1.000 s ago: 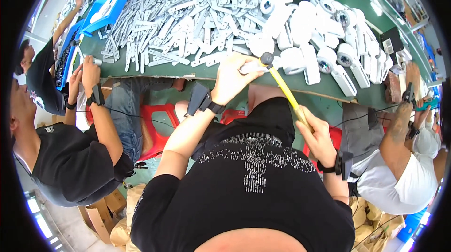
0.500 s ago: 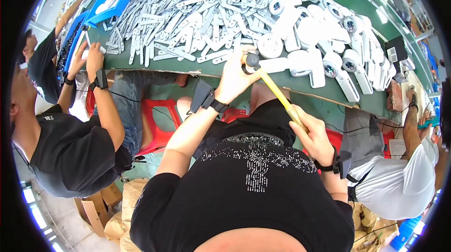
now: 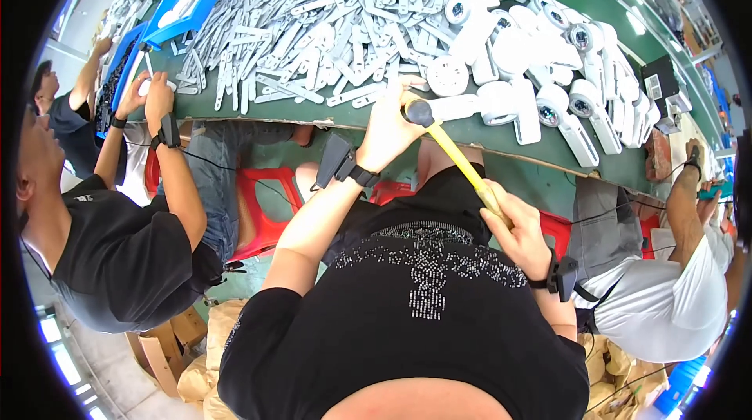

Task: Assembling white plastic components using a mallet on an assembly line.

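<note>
In my right hand (image 3: pixel 517 224) is the yellow handle of a mallet (image 3: pixel 462 160), fingers wrapped round its lower end. The mallet's dark rounded head (image 3: pixel 419 113) is at the thumb side of my left hand (image 3: pixel 392 128), by the table's near edge. My left hand is closed around a white part with a long flat handle (image 3: pixel 458 107) pointing right. The mallet head and my fingers hide its gripped end, so whether the mallet touches it I cannot tell. Just beyond lies a round white piece with small holes (image 3: pixel 448 76).
A wide heap of grey flat strips (image 3: pixel 313 36) covers the table's middle. White round-headed handheld devices (image 3: pixel 548 67) pile up on the right. A blue tray (image 3: pixel 188 9) stands at the left. Co-workers sit on both sides, one in a black shirt (image 3: pixel 125 251), one in white (image 3: pixel 666 302).
The mallet head has come slightly lower and nearer to me. My right hand has shifted a little along with the handle. My left hand has hardly moved.
</note>
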`<act>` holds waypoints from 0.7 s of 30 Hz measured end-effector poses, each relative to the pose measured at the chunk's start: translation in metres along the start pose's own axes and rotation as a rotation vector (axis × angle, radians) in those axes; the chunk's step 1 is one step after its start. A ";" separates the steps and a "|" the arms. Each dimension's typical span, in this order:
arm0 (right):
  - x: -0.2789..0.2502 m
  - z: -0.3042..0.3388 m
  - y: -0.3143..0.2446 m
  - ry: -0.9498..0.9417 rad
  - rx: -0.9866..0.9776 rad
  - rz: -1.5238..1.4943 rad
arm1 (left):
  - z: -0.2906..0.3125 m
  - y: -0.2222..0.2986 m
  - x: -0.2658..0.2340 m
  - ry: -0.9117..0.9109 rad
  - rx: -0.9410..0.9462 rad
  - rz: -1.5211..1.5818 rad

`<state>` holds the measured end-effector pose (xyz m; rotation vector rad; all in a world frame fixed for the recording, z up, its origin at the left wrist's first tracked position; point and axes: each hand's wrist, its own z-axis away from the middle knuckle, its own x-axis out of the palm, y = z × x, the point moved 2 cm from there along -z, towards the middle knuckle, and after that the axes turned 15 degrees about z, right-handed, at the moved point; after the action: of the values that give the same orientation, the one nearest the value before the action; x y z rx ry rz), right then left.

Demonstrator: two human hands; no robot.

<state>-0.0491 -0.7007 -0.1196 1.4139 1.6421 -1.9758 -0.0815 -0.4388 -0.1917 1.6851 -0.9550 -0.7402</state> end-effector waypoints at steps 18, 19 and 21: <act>-0.012 0.018 0.024 0.136 0.135 -0.055 | -0.001 0.023 0.000 -0.041 0.118 -0.176; -0.014 0.019 0.018 0.130 0.107 -0.032 | 0.000 0.025 0.000 -0.043 0.119 -0.180; -0.014 0.021 0.016 0.088 0.166 -0.052 | 0.002 0.028 0.004 -0.050 0.124 -0.186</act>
<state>-0.0419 -0.7303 -0.1210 1.5519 1.5983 -2.1521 -0.0878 -0.4480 -0.1652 1.8898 -0.9024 -0.8643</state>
